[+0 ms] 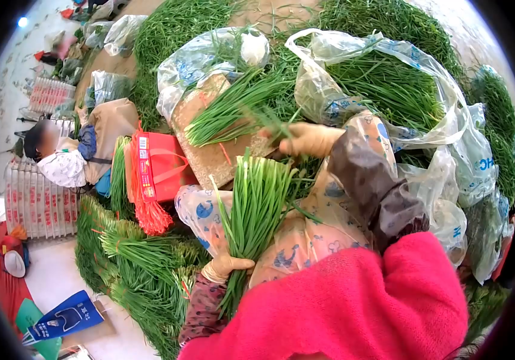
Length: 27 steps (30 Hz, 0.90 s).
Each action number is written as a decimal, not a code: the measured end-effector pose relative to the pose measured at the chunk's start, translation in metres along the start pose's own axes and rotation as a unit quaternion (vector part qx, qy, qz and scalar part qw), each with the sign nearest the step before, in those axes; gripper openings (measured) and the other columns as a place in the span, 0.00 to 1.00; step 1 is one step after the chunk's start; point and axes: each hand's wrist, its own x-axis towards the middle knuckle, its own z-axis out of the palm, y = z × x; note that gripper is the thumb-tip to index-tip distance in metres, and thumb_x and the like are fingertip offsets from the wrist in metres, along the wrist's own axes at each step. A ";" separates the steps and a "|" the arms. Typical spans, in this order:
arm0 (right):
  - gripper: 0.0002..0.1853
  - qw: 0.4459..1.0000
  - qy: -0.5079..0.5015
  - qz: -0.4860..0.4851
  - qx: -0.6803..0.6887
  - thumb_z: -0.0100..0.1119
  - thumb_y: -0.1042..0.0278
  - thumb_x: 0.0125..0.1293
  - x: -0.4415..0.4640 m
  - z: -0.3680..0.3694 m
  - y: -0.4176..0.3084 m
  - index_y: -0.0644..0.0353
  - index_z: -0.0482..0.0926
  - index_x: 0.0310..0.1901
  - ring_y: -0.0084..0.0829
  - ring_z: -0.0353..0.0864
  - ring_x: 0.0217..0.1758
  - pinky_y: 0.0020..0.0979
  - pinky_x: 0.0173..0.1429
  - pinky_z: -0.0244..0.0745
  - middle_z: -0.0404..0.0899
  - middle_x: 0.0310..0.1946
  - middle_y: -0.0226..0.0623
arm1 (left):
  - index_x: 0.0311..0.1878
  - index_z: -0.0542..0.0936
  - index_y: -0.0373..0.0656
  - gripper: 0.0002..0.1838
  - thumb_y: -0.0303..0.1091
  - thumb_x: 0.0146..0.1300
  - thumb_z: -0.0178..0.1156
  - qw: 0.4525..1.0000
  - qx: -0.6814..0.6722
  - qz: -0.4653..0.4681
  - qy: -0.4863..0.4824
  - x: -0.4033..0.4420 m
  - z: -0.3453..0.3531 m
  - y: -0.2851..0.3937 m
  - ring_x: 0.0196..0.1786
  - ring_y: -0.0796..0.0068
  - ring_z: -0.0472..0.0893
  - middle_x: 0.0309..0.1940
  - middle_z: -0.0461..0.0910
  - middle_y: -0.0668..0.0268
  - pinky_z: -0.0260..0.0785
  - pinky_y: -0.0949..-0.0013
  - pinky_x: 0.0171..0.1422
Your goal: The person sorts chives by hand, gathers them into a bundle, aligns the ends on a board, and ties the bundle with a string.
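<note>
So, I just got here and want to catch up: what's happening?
Someone in a pink top grips a bunch of long green stalks in the left hand. The right hand is near the board, with blurred blades by it; whether it grips them is unclear. More stalks lie on the board, beside a red bag. Another person is off to the left.

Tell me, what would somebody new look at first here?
Probably the bright pink fuzzy sweater at the bottom. Next might be the bunch of green chives near the middle, gripped low down by the left hand. The shiny red bag, up and left of that bunch, stands out too.
</note>
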 end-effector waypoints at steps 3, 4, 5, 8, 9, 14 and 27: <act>0.25 0.995 0.042 -0.071 -0.062 0.69 0.62 0.61 -0.007 0.039 -0.012 0.60 0.75 0.58 0.24 0.78 0.42 0.27 0.48 0.75 0.79 0.43 0.32 | 0.68 0.64 0.43 0.44 0.18 0.44 0.68 0.984 -0.065 -0.159 0.037 -0.003 -0.002 0.005 0.37 0.64 0.82 0.48 0.79 0.55 0.77 0.63 0.39; 0.21 0.995 0.073 -0.057 0.046 0.70 0.68 0.59 -0.018 0.045 -0.018 0.63 0.78 0.54 0.22 0.78 0.40 0.23 0.45 0.73 0.80 0.38 0.29 | 0.65 0.66 0.41 0.37 0.20 0.48 0.66 0.987 -0.092 -0.115 0.058 -0.004 0.001 -0.002 0.25 0.67 0.77 0.41 0.80 0.55 0.71 0.66 0.25; 0.20 0.992 0.107 -0.055 0.048 0.69 0.68 0.60 -0.020 0.048 -0.011 0.64 0.79 0.53 0.23 0.78 0.40 0.25 0.45 0.73 0.80 0.36 0.28 | 0.65 0.66 0.41 0.37 0.20 0.48 0.66 0.988 -0.091 -0.114 0.059 -0.004 0.002 -0.003 0.25 0.67 0.77 0.41 0.80 0.55 0.71 0.66 0.25; 0.16 0.981 0.166 -0.054 0.088 0.66 0.68 0.62 -0.017 0.054 0.015 0.61 0.81 0.51 0.22 0.78 0.40 0.24 0.45 0.73 0.82 0.37 0.28 | 0.65 0.65 0.43 0.37 0.21 0.50 0.66 0.991 -0.103 -0.050 0.076 -0.004 0.007 -0.006 0.24 0.65 0.75 0.41 0.79 0.55 0.70 0.66 0.26; 0.14 0.973 0.220 -0.058 0.031 0.64 0.69 0.63 -0.016 0.055 0.020 0.59 0.82 0.50 0.23 0.79 0.40 0.24 0.45 0.73 0.83 0.38 0.30 | 0.65 0.65 0.43 0.37 0.21 0.50 0.66 0.991 -0.103 -0.050 0.073 -0.003 0.011 -0.004 0.24 0.65 0.75 0.41 0.79 0.55 0.70 0.66 0.26; 0.10 0.918 0.327 -0.120 -0.191 0.59 0.67 0.67 -0.017 0.047 0.015 0.57 0.83 0.48 0.26 0.82 0.40 0.26 0.47 0.77 0.85 0.42 0.35 | 0.59 0.70 0.36 0.30 0.21 0.51 0.66 0.988 -0.125 -0.040 0.084 -0.008 0.016 -0.002 0.23 0.68 0.75 0.33 0.79 0.58 0.68 0.68 0.26; 0.15 0.961 0.153 -0.133 -0.186 0.64 0.62 0.63 -0.032 0.025 -0.042 0.54 0.83 0.50 0.26 0.82 0.40 0.32 0.49 0.77 0.84 0.37 0.29 | 0.44 0.77 0.33 0.19 0.36 0.54 0.67 0.994 -0.108 -0.025 0.021 -0.012 -0.006 -0.012 0.19 0.72 0.69 0.16 0.73 0.64 0.62 0.69 0.26</act>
